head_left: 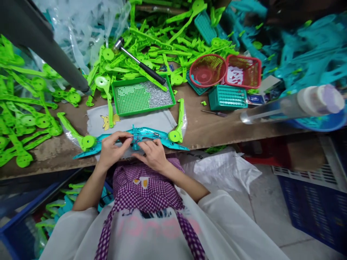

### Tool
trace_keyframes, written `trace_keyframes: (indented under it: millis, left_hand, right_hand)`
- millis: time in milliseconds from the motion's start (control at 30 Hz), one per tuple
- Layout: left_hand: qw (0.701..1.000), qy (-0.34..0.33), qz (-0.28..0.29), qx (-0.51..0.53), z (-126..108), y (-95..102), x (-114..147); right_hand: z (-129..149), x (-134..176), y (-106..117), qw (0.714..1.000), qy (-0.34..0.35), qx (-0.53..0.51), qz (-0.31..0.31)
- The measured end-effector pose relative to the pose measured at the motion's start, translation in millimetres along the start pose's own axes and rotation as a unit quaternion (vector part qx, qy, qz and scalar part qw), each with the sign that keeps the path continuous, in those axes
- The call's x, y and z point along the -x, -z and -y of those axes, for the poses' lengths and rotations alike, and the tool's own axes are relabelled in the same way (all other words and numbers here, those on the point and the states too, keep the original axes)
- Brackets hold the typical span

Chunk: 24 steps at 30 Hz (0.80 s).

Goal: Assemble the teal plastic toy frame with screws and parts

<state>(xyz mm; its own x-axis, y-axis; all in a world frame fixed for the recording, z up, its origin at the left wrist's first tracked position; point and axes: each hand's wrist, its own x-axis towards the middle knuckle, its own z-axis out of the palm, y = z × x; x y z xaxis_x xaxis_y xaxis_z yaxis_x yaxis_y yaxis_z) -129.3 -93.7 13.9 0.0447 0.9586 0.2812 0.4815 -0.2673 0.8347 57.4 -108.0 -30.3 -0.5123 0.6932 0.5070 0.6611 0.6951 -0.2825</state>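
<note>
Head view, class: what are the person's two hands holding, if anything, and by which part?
Both hands, left hand and right hand, grip the teal plastic bow piece at its middle section, fingers pinching near the centre; it rests on the workbench edge.

worn brown wooden workbench (217, 126) across the middle, grey tiled floor (268, 213) below at right, blue plastic crates (311, 202) on both sides, dark grey post (40, 47) leaning at upper left.

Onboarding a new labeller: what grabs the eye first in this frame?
The heap of bright green plastic parts covering the bench's left and back. Next, both hands, left hand and right hand, on a teal bow-shaped piece at the near edge. Behind it, a green tray of small silver bits.
</note>
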Motion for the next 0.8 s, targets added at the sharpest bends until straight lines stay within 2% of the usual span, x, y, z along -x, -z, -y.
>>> trace_keyframes:
  millis: [167, 300, 400, 500, 600, 700, 800]
  left_hand:
    - [0.992, 0.107, -0.003, 0.062, 4.4, -1.1, 3.7]
    - [0.960, 0.213, 0.008, 0.183, 10.6, -2.1, 0.9]
    - [0.941, 0.250, 0.017, 0.229, 18.3, -3.1, -2.5]
    - [0.960, 0.225, 0.005, 0.166, 25.6, -5.9, -1.9]
    - [0.990, 0.142, 0.006, 0.017, 27.0, -8.1, 4.2]
    - [0.995, 0.051, 0.013, -0.089, 21.4, -7.1, 12.4]
    - [0.990, -0.010, -0.004, -0.141, 13.5, -5.2, 19.1]
  right_hand:
    - [1.2, -14.3, -15.8, 1.000, 0.014, 0.002, -0.019]
    - [1.9, -21.9, -22.8, 0.999, 0.002, 0.011, -0.045]
    - [-1.9, -22.7, -19.3, 1.000, 0.004, 0.002, -0.015]
    - [-8.1, -19.2, -7.2, 1.000, 0.004, -0.028, -0.001]
    - [-14.5, -21.2, 11.0, 0.999, -0.026, -0.033, 0.021]
    - [-23.0, -36.3, 29.3, 0.992, -0.062, -0.020, 0.107]
    - [-36.5, -61.1, 38.5, 0.977, -0.076, -0.035, 0.195]
